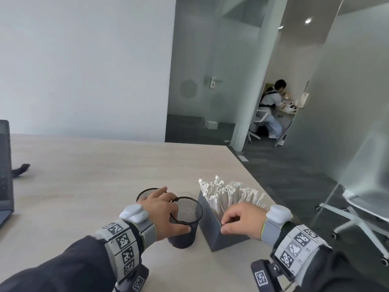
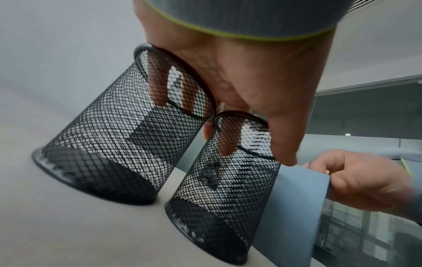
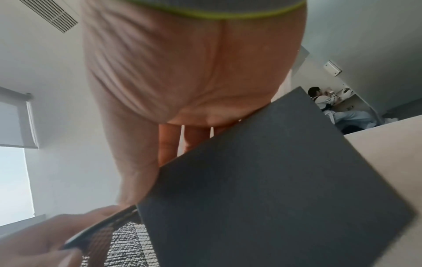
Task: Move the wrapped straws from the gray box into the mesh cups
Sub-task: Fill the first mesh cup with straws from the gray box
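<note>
1. The table (image 1: 88,169) is pale wood and fills the lower half of the head view.
2. A dark laptop (image 1: 5,165) lies at 9 o'clock, at the table's left edge.
3. The gray box (image 1: 212,230) stands at 5 o'clock from the table's middle, just beside the near cup.
4. The wrapped straws (image 1: 229,194) stand upright inside the gray box, all of them.
5. Two mesh cups (image 1: 186,209) stand side by side at 9 o'clock from the box, rims touching.
6. The left hand (image 1: 162,209) grasps both cups from above, fingers dipped inside the rims.
7. The right hand (image 1: 242,218) grasps the box's near wall, fingers curled over its rim.
</note>
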Action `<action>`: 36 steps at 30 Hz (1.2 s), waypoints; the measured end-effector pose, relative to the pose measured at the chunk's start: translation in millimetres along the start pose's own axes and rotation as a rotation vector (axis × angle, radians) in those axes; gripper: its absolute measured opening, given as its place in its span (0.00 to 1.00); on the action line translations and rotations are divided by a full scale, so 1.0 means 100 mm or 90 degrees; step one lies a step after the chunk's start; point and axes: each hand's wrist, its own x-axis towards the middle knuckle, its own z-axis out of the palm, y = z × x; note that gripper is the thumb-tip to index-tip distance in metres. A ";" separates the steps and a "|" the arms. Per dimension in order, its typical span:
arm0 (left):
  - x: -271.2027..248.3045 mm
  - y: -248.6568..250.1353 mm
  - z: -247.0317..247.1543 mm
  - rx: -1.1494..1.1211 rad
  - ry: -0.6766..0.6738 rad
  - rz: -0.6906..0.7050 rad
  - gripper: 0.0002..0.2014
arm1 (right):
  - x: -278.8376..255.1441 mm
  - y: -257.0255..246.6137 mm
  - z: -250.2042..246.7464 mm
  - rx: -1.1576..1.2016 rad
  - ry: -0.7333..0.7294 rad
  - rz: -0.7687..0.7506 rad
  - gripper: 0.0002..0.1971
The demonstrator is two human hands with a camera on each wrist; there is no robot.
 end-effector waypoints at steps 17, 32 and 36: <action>0.01 0.10 -0.09 -0.017 0.016 -0.007 0.55 | 0.07 -0.07 0.00 0.117 0.254 0.043 0.16; 0.05 0.02 -0.03 -0.038 -0.014 0.005 0.52 | 0.21 -0.13 0.22 -0.003 0.254 0.132 0.15; 0.05 0.00 -0.02 -0.033 -0.014 0.004 0.51 | 0.19 -0.14 0.30 -0.004 0.286 0.117 0.18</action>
